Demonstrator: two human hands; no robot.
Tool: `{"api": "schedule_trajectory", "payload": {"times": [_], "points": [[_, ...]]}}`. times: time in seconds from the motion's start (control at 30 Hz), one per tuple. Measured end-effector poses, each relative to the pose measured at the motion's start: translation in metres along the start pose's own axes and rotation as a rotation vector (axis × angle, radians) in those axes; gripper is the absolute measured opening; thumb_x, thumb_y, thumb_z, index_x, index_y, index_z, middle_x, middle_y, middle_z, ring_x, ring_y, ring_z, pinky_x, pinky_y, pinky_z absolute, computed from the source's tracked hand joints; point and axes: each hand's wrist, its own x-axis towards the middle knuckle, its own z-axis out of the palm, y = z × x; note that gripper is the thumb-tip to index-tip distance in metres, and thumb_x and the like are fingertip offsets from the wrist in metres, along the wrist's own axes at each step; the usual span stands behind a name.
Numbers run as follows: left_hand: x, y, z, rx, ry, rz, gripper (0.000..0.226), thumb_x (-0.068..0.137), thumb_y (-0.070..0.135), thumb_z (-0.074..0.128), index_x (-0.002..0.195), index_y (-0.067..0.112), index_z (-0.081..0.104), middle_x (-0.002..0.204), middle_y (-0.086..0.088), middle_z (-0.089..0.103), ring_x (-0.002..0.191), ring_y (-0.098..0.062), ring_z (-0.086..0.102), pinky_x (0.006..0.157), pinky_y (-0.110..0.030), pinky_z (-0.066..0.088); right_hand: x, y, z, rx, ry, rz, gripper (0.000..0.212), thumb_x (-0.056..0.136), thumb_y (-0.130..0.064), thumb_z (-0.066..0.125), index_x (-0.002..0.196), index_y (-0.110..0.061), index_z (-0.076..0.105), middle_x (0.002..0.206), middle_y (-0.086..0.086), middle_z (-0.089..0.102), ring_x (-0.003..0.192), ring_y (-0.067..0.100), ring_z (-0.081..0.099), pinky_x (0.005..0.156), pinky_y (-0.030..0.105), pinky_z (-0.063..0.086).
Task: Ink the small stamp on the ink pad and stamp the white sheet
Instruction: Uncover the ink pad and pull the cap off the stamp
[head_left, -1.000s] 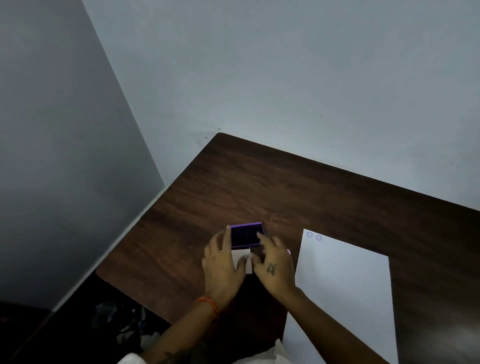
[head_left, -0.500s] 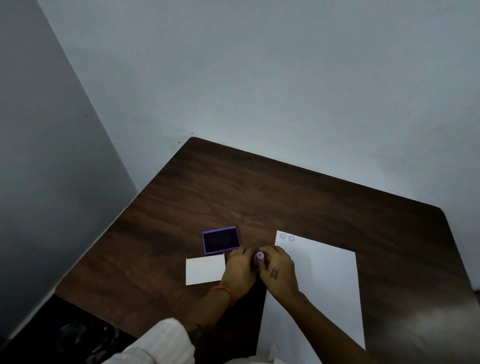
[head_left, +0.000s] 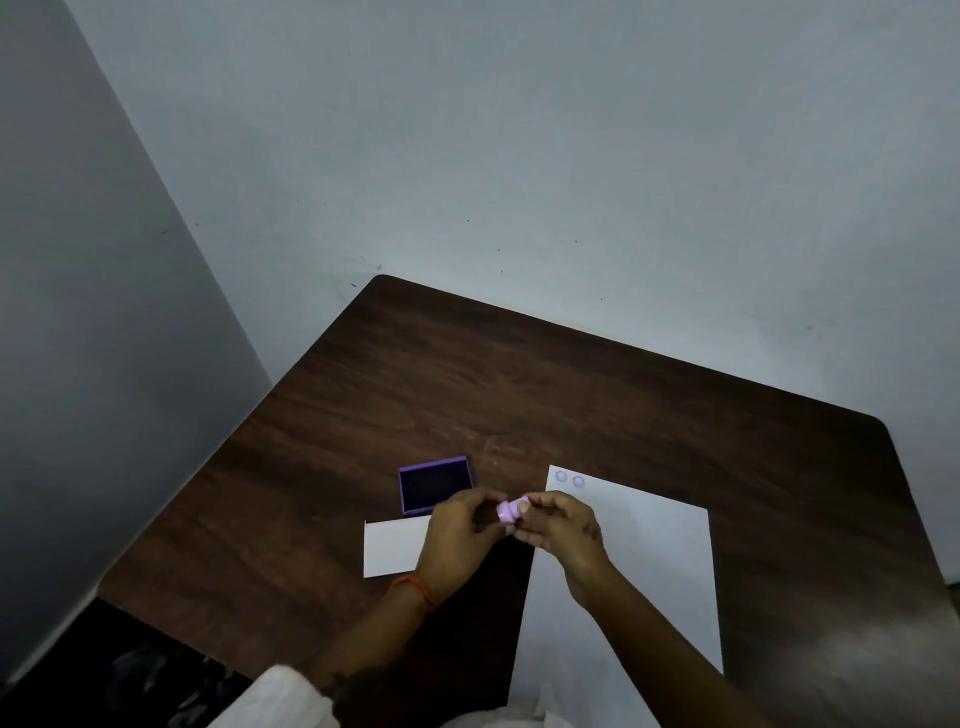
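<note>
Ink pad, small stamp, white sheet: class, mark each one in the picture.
ink pad (head_left: 435, 486), head view, dark inked middle
small stamp (head_left: 508, 510), head view, pink body between both hands
white sheet (head_left: 644, 561), head view, bare middle area

Single head cam, above near edge of surface (head_left: 571, 395), looking forward and down toward the corner walls (head_left: 519, 156).

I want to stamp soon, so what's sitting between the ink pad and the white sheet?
In the head view, both hands, left hand and right hand, hold the small stamp between the ink pad and white sheet.
</note>
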Motion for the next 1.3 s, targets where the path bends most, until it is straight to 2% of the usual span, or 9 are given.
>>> {"api": "schedule_trajectory", "payload": {"times": [0.1,0.4,0.63,0.77,0.83,0.9,1.1,1.23,1.3], "points": [[-0.002,0.002,-0.003,-0.028,0.012,-0.017,0.021,0.078,0.019,0.071,0.099,0.019,0.067,0.098,0.001,0.072,0.090,-0.009,0.064,0.086,-0.023,0.052,0.002,-0.002,0.001,0.054,-0.043,0.072,0.030,0.080,-0.019,0.070,0.106,-0.005,0.063,0.109,0.017,0.069,0.094,0.029,0.069,0.094,0.043,0.054],[-0.006,0.010,-0.011,-0.137,-0.015,-0.038,0.024,0.070,0.015,0.078,0.085,0.030,0.065,0.087,0.008,0.072,0.082,-0.007,0.068,0.078,-0.019,0.055,-0.003,-0.005,-0.004,0.072,-0.076,0.035,0.023,0.080,-0.015,0.069,0.101,-0.007,0.066,0.108,0.016,0.069,0.096,0.027,0.067,0.088,0.034,0.056],[-0.008,0.017,-0.013,-0.132,-0.005,0.012,0.021,0.072,0.018,0.077,0.078,0.035,0.064,0.078,0.016,0.069,0.077,0.004,0.066,0.068,-0.006,0.051,-0.006,-0.010,-0.007,0.046,-0.113,0.009,0.021,0.074,-0.022,0.074,0.092,-0.013,0.068,0.096,0.009,0.071,0.088,0.021,0.068,0.068,0.017,0.057],[-0.008,0.018,-0.014,-0.125,-0.005,0.019,0.024,0.072,0.016,0.077,0.078,0.035,0.064,0.079,0.016,0.069,0.078,0.005,0.066,0.067,-0.004,0.050,-0.004,-0.010,-0.010,0.059,-0.136,0.029,0.015,0.077,-0.019,0.071,0.090,-0.012,0.069,0.095,0.010,0.070,0.086,0.021,0.069,0.063,0.016,0.057],[-0.007,0.018,-0.013,-0.139,0.003,0.018,0.027,0.070,0.012,0.077,0.079,0.034,0.064,0.079,0.016,0.069,0.078,0.006,0.065,0.066,-0.003,0.049,-0.003,-0.009,-0.014,0.150,-0.150,0.066,0.008,0.082,-0.013,0.066,0.089,-0.011,0.071,0.092,0.009,0.072,0.084,0.020,0.069,0.062,0.017,0.057],[-0.007,0.016,-0.013,-0.185,0.012,-0.014,0.026,0.070,0.010,0.077,0.080,0.031,0.065,0.081,0.013,0.070,0.077,0.006,0.066,0.064,-0.002,0.048,-0.002,-0.009,-0.020,0.327,-0.176,0.136,0.013,0.086,-0.007,0.060,0.093,-0.006,0.071,0.087,0.010,0.074,0.081,0.019,0.070,0.062,0.019,0.058],[-0.008,0.001,-0.009,-0.236,-0.073,-0.180,0.031,0.074,0.007,0.074,0.098,0.024,0.064,0.098,0.006,0.070,0.092,-0.006,0.066,0.069,-0.009,0.051,-0.008,-0.006,-0.032,0.793,-0.256,0.287,0.021,0.083,0.004,0.056,0.078,-0.001,0.076,0.082,0.015,0.077,0.071,0.020,0.074,0.057,0.025,0.060],[-0.008,-0.010,0.002,-0.065,-0.088,-0.120,0.017,0.081,0.016,0.068,0.098,0.019,0.068,0.095,0.008,0.069,0.088,-0.002,0.063,0.084,-0.015,0.048,-0.011,-0.007,-0.032,0.893,-0.243,0.306,0.015,0.082,0.004,0.056,0.087,0.004,0.070,0.079,0.019,0.075,0.064,0.022,0.072,0.052,0.025,0.060],[-0.006,-0.014,0.006,0.056,-0.076,-0.049,0.015,0.082,0.016,0.067,0.097,0.015,0.070,0.097,0.006,0.069,0.085,-0.002,0.060,0.085,-0.014,0.044,-0.011,-0.008,-0.031,0.912,-0.245,0.301,0.015,0.082,0.004,0.055,0.090,0.004,0.068,0.079,0.019,0.075,0.063,0.021,0.072,0.051,0.025,0.059]]}}
